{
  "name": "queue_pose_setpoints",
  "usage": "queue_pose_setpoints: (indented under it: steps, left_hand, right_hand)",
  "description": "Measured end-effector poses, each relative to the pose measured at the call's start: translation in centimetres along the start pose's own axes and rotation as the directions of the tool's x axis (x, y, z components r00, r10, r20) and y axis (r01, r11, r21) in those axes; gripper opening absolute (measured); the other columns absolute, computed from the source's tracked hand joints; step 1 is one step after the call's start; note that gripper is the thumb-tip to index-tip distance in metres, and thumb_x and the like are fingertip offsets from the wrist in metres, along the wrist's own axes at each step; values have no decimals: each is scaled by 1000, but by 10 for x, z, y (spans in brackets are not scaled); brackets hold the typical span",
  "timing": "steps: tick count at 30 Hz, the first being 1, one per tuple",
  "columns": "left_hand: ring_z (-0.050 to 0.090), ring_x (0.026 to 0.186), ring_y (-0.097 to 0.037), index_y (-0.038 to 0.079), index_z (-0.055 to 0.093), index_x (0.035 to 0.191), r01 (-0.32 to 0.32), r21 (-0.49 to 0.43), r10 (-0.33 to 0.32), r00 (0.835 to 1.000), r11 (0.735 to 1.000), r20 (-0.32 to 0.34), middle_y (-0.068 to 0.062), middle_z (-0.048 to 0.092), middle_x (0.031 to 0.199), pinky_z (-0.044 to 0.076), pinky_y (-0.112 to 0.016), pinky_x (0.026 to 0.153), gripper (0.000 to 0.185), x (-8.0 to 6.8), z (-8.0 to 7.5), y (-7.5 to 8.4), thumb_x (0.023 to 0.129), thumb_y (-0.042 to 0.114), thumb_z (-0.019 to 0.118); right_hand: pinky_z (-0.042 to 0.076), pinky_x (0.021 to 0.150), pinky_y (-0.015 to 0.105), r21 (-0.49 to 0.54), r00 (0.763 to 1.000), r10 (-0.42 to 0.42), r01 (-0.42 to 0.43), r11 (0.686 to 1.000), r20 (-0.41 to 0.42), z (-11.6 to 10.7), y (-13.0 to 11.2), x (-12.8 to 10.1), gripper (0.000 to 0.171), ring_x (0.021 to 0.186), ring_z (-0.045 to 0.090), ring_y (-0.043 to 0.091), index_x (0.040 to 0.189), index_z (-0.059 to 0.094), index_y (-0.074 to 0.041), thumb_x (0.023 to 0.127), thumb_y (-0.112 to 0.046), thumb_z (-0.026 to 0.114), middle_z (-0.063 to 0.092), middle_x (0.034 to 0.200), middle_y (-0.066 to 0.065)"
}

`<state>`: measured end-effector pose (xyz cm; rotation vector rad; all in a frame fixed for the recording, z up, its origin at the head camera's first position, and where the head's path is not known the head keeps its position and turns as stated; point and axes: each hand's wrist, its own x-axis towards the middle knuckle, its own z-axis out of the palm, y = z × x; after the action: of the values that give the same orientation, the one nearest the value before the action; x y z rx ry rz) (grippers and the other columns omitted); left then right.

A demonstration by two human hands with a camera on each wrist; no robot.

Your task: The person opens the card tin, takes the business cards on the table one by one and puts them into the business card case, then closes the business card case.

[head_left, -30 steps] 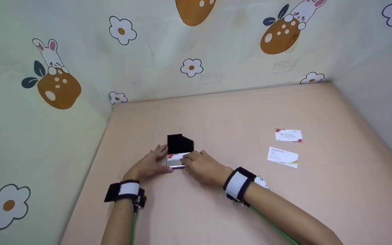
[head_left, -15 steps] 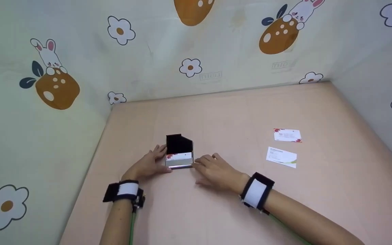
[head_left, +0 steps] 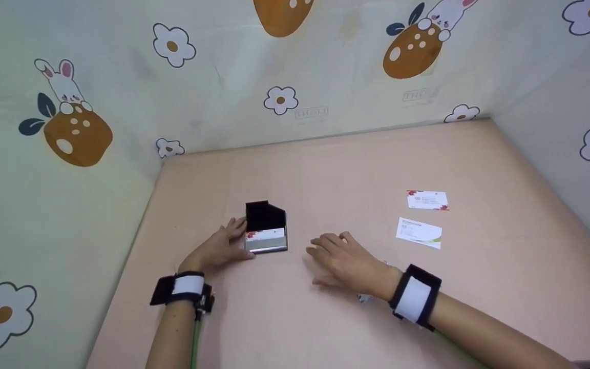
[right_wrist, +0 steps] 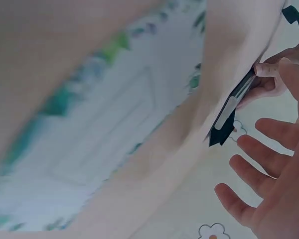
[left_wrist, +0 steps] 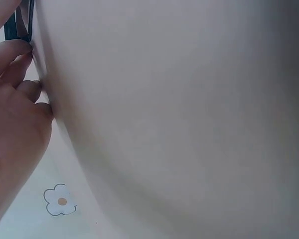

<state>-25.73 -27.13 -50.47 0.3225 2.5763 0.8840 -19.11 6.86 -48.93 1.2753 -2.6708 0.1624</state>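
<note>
Withdrawn from the card case [head_left: 266,229], the right hand [head_left: 349,259] is spread empty; the left hand [head_left: 219,247] steadies it, cards [head_left: 419,232] being next.

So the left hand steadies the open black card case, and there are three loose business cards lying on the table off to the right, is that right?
Not quite. The head view shows two loose business cards, not three: one with red corners and one with a green corner. The rest holds: the left hand steadies the open black card case on the table.
</note>
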Motion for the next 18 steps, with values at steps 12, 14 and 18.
queue_pose_setpoints:
  steps: [12,14,18]
  left_hand:
    - [-6,154,-48,18,21,160,29,19,-29,1000,999,7,-9,3,171,4,-67,122,97,0,-2,2,85,45,77]
    - [-6,154,-48,19,22,160,30,16,-30,1000,999,8,-8,3,171,4,-67,122,97,0,0,2,85,45,77]
    - [-5,154,-48,17,23,159,23,10,-23,1000,1000,5,-8,5,171,4,-66,122,95,0,1,2,85,44,77]
  right_hand:
    - [47,97,45,12,1000,26,-26,1000,3,-4,21,-53,76,128,54,27,141,54,-8,87,-61,64,60,136,10]
    - [47,97,45,32,1000,29,-29,999,7,-5,24,-62,80,127,55,27,142,53,-8,84,-62,65,60,136,10]
    - [47,95,46,74,999,37,-38,997,7,-8,30,-77,86,127,55,28,142,53,-8,78,-63,68,60,136,10]
